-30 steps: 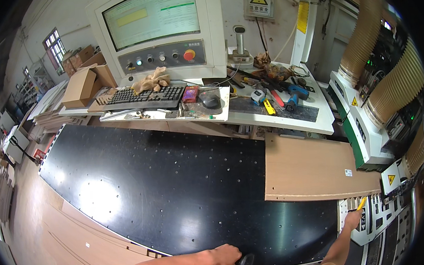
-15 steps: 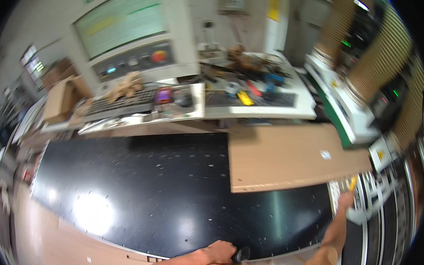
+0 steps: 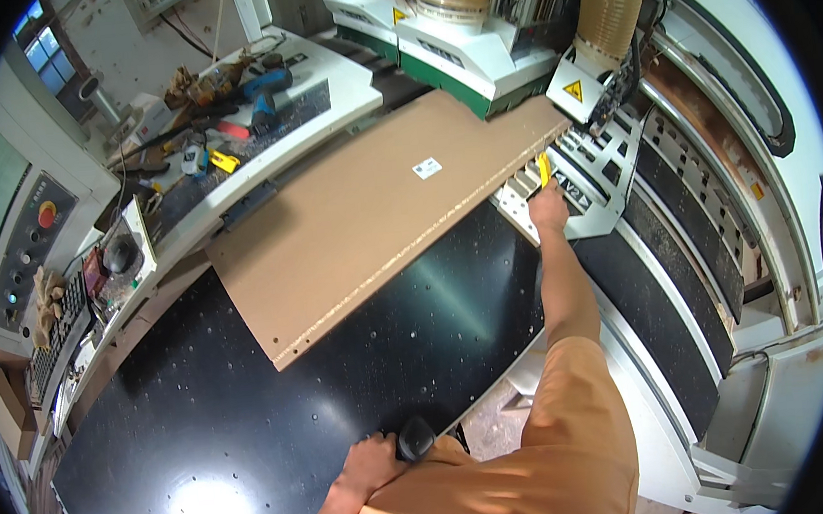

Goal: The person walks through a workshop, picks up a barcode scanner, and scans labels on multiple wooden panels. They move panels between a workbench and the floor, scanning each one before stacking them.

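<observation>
The right hand (image 3: 549, 209) reached out at arm's length to the upper right of the frame, fingers closed round a small yellow tool (image 3: 543, 167) held just at the far corner of the brown wood panel (image 3: 379, 211). That panel lay flat and slanted across the black machine bed (image 3: 249, 405), running from the centre-left of the frame up to the upper middle, with a small white label (image 3: 427, 168) stuck near its far end. The left hand (image 3: 369, 458) rested at the near edge of the bed at bottom centre, fingers curled, touching a small black handheld device (image 3: 415, 437); whether it gripped it could not be told. Orange sleeves covered the upper arms at the bottom. On the white bench (image 3: 303, 101) at the upper left lay a blue cordless drill (image 3: 263, 85) and scattered hand tools, with a control panel bearing a red button (image 3: 47, 215) at the far left.
</observation>
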{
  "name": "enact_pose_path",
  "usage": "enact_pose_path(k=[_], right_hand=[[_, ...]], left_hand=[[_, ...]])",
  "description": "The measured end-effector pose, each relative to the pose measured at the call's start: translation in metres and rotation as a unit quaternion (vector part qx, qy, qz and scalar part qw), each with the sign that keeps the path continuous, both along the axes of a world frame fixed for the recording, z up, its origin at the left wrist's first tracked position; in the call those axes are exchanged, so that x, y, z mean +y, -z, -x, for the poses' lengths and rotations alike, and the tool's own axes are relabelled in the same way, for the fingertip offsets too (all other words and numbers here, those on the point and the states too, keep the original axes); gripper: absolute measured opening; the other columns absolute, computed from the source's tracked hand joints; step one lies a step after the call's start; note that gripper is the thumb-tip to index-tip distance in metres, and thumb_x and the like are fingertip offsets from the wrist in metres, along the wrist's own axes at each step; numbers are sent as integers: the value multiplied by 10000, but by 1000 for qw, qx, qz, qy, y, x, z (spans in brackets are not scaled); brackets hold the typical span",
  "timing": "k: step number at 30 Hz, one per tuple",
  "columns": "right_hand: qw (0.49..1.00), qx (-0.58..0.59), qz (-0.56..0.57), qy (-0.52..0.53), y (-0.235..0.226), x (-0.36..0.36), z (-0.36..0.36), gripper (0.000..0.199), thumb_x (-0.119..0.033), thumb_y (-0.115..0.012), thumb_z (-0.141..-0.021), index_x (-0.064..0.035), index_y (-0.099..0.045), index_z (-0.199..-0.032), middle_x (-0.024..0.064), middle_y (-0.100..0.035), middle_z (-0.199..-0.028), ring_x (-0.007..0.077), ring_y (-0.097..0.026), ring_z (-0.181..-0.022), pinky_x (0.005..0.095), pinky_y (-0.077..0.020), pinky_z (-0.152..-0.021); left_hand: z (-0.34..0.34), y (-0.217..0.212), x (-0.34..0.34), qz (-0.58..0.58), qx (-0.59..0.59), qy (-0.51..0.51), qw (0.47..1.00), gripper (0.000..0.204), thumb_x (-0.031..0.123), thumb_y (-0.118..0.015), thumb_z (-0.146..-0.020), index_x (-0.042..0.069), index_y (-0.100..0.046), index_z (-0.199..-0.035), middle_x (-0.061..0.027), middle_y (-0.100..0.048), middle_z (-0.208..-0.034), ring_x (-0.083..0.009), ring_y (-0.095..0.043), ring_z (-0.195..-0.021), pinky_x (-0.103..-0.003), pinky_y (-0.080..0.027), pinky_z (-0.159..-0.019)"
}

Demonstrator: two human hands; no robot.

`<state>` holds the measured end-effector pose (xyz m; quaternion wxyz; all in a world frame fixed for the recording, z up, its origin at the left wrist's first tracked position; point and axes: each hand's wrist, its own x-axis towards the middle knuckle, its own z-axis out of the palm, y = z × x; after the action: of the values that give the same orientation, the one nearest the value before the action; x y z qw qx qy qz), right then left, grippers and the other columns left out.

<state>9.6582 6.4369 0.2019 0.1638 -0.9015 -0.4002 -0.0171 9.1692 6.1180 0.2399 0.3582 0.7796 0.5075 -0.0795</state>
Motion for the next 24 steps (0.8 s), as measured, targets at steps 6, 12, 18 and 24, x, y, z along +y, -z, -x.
enact_pose_path(k=[6, 12, 18, 24], right_hand=[[1000, -14, -5, 5, -2, -10, 18, 318, -159, -539, -894, -35, -436, -1168, 255, -621, -1127, 434, -663, -972, 507, -544, -844], [1000, -20, -10, 9, -5, -2, 9, 355, -161, -537, -887, -31, -442, -1204, 250, -617, -1142, 426, -658, -991, 509, -539, -850], [1000, -30, -8, 0, -4, -6, 12, 349, -158, -536, -890, -24, -438, -1197, 259, -618, -1123, 423, -663, -979, 504, -544, -844], [999, -30, -15, -2, 1, -17, 25, 340, -179, -525, -898, -20, -445, -1187, 253, -621, -1133, 420, -667, -979, 503, -550, -835]], left_hand=[[0, 3, -1, -18, -16, -6, 1000, 412, 401, -690, -801, 19, -664, -953, -211, -678, -941, -386, -674, -901, -474, -557, -800], [1, 4, -2, -20, -21, -6, 1000, 386, 361, -691, -790, 12, -661, -954, -209, -672, -932, -384, -671, -891, -476, -558, -794], [2, 5, -1, -8, -12, -1, 1000, 405, 375, -679, -803, 10, -657, -977, -216, -669, -947, -390, -669, -902, -475, -557, -801], [4, 4, -2, -12, -18, 11, 1000, 455, 413, -682, -812, 1, -654, -1004, -242, -661, -974, -403, -679, -886, -485, -559, -809]])
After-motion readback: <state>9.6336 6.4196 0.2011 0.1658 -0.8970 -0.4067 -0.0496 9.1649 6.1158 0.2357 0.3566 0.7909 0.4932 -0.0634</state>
